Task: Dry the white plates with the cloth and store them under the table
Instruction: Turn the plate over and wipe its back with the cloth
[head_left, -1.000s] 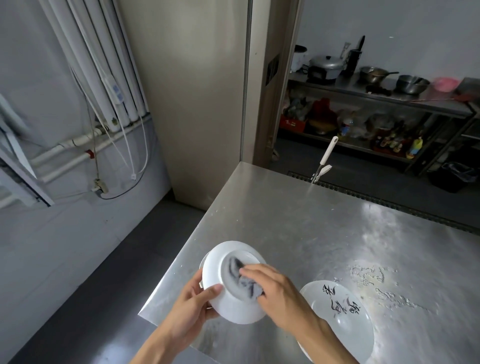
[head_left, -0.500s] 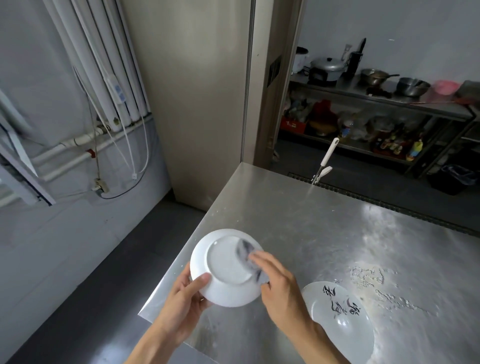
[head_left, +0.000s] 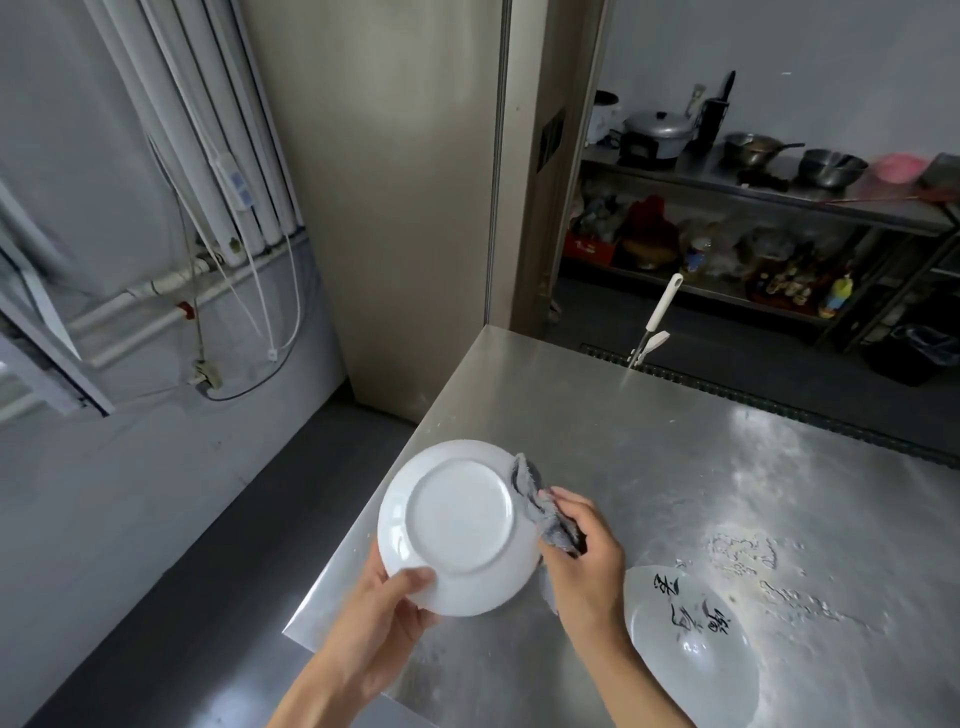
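Note:
A white plate (head_left: 457, 525) is held above the near left corner of the steel table (head_left: 675, 447), its underside with the foot ring turned toward me. My left hand (head_left: 384, 618) grips its lower rim, thumb on the underside. My right hand (head_left: 582, 551) holds a grey cloth (head_left: 545, 512) against the plate's right edge. A second white plate (head_left: 691, 639) with black brush writing lies on the table to the right, behind my right forearm.
Water smears (head_left: 748, 556) mark the tabletop to the right. A white-handled tool (head_left: 654, 322) stands at the table's far edge. Beyond it are shelves with pots (head_left: 753, 156). The floor (head_left: 182, 545) drops away left of the table corner.
The plate has tilted so its whole underside faces me and has risen slightly. My right hand with the cloth has slid from the plate's middle to its right edge.

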